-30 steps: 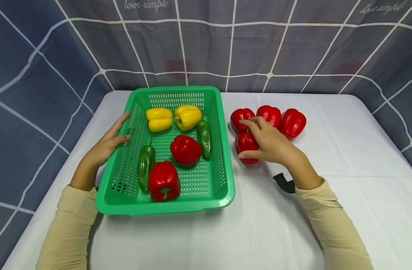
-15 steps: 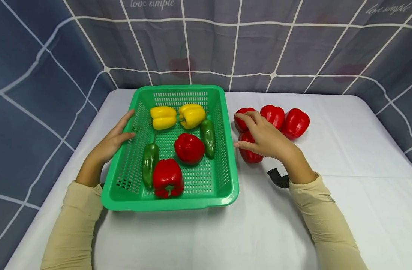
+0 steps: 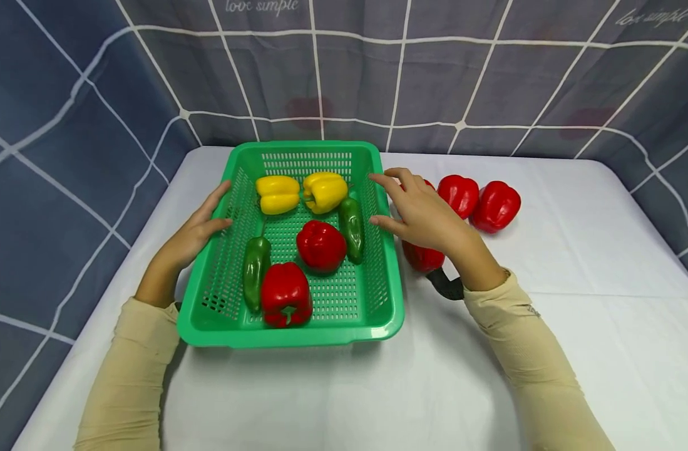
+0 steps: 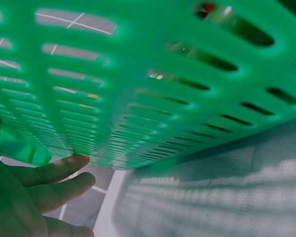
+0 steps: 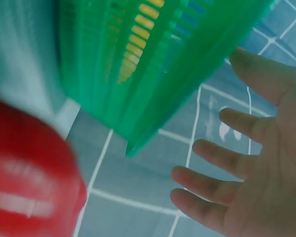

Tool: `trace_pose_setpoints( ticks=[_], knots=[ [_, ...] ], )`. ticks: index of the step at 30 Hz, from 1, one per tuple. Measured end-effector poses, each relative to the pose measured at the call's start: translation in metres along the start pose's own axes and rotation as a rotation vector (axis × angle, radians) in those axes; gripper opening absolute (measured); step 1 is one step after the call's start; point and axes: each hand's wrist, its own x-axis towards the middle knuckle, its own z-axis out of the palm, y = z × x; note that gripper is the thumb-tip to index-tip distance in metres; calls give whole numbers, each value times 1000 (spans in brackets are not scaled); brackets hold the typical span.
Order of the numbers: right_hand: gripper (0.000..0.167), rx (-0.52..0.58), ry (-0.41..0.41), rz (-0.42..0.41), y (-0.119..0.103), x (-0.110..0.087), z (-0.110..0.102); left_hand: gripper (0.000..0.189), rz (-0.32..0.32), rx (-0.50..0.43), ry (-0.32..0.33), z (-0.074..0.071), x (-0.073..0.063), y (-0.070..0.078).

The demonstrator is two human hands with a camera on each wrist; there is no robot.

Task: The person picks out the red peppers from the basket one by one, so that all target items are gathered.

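Observation:
A green plastic basket (image 3: 352, 337) stands on the white-covered table. In it lie two yellow bell peppers (image 3: 325, 192), two red bell peppers (image 3: 321, 246) and two green chili peppers (image 3: 351, 230). My left hand (image 3: 191, 237) rests at the left rim, thumb and forefinger tips over the edge. In the left wrist view its other fingers (image 4: 64, 195) extend straight along the basket's outer wall. My right hand (image 3: 425, 214) hovers at the right rim with spread fingers and holds nothing; the right wrist view shows its bare palm facing the basket.
Several loose red bell peppers (image 3: 494, 207) lie right of the basket, some partly hidden behind my right hand. A black strap (image 3: 446, 285) shows by my right wrist. Dark gridded cloth (image 3: 422, 81) closes off the back and sides of the table (image 3: 597, 250).
My right hand has moved left, from over the loose red peppers to the basket's right rim. My left hand stays at the left rim. The whole head view has shifted slightly.

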Motion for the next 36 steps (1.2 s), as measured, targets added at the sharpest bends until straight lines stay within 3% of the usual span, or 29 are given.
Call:
trace_pose_setpoints(
  ticks=[8,13,23,31,36],
  knots=[
    [70,33,-58,-55,-23,23,8,69,12,2,10,-1,2,0],
    [69,56,-98,-47,-34,36,16,70,18,24,16,-1,3,1],
    [72,-40,-296,-27,-51,52,41,71,-4,-14,8,0,1,0],
    [81,83,-389,-27,-46,54,46,71,-6,16,12,0,2,1],
    [93,142,-522,-52,-46,54,45,71,-7,17,17,-1,2,1]
  ],
)
